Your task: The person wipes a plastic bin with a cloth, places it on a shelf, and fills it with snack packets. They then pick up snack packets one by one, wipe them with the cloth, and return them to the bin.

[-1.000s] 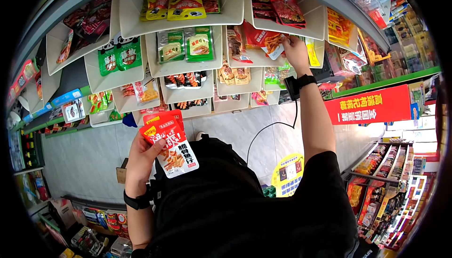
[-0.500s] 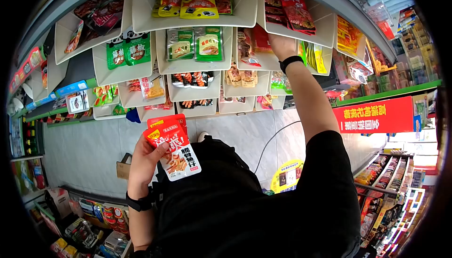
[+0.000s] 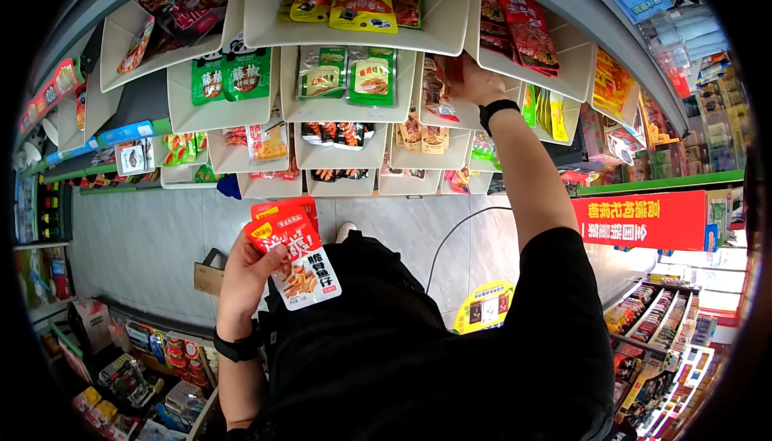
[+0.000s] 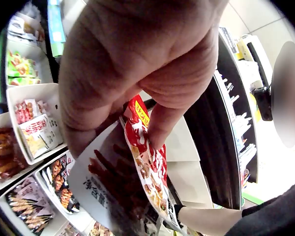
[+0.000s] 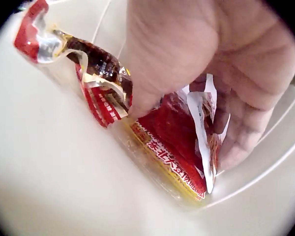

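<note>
Bin walls (image 5: 49, 147) leave room beside my right hand (image 3: 482, 86) — can't tell its grip — deeper than before; my left hand (image 3: 244, 270) pinches red-and-white packets (image 3: 302, 264).

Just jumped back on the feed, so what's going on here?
A person's left hand pinches red-and-white snack packets in front of their body. Their right hand is inside a pale bin, thumb and fingers on either side of red packaging; whether it grips any is unclear. More snack bins surround it.
</note>
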Tool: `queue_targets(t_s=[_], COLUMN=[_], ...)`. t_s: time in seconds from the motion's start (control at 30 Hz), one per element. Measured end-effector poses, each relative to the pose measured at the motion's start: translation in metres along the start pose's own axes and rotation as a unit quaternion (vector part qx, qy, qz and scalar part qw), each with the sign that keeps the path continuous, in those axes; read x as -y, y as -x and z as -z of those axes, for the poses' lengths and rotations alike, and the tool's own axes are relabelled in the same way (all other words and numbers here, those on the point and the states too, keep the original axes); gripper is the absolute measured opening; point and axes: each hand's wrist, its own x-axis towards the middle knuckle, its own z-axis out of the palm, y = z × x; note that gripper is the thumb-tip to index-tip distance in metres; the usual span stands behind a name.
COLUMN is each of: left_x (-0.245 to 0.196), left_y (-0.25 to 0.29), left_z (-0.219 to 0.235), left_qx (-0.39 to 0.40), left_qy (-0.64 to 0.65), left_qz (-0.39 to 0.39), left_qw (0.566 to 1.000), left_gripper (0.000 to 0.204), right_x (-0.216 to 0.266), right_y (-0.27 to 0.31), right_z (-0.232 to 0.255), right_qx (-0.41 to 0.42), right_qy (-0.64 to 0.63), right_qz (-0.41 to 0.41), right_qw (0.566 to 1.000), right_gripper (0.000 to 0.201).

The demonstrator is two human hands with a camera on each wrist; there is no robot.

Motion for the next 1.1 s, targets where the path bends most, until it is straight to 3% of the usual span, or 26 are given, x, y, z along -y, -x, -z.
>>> queue_targets(t_s=[0.1,0.33,0.4,0.47,0.63,0.73,0.77,0.87,0.9,1.1], left_x=[0.001,0.003,0.002,0.0,-0.003,-0.004,-0.004,-0.005,-0.005,-0.006], left_y=[-0.001,-0.003,-0.004,-0.006,-0.011,-0.013,-0.014,-0.015,-0.016,-0.017], left_z=[0.001,0.005,0.004,0.002,-0.003,-0.008,-0.009,-0.011,-0.011,-0.011], left_qx=[0.0,-0.003,-0.001,-0.001,0.02,0.028,0.03,0.033,0.036,0.036], left_qy=[-0.001,0.012,0.011,0.007,-0.01,-0.015,-0.016,-0.034,-0.034,-0.051], left_qz=[-0.008,-0.012,-0.012,-0.006,-0.004,0.001,0.004,0.013,0.011,0.004], left_qw=[1.0,1.0,1.0,1.0,1.0,0.999,0.999,0.999,0.999,0.998], left_gripper=[0.032,0.033,0.033,0.032,0.032,0.033,0.033,0.033,0.033,0.032], right_x=[-0.009,-0.052,-0.059,-0.059,-0.034,-0.042,-0.042,-0.033,-0.023,0.016], right_y=[0.008,0.006,0.009,0.012,0.023,0.022,0.026,0.027,0.025,0.009], right_z=[0.0,0.021,0.008,0.003,0.055,0.043,0.034,0.032,0.046,0.034], right_qx=[-0.083,0.102,0.036,-0.04,0.048,0.094,0.045,0.014,0.03,0.075], right_qy=[-0.028,-0.124,-0.086,-0.023,-0.052,-0.089,-0.021,0.061,0.094,0.029], right_qz=[0.044,-0.19,-0.188,-0.136,-0.163,-0.209,-0.192,-0.172,-0.121,-0.048], right_qw=[0.995,0.969,0.978,0.99,0.984,0.969,0.98,0.983,0.988,0.996], right_gripper=[0.055,0.037,0.047,0.043,0.039,0.036,0.032,0.029,0.028,0.031])
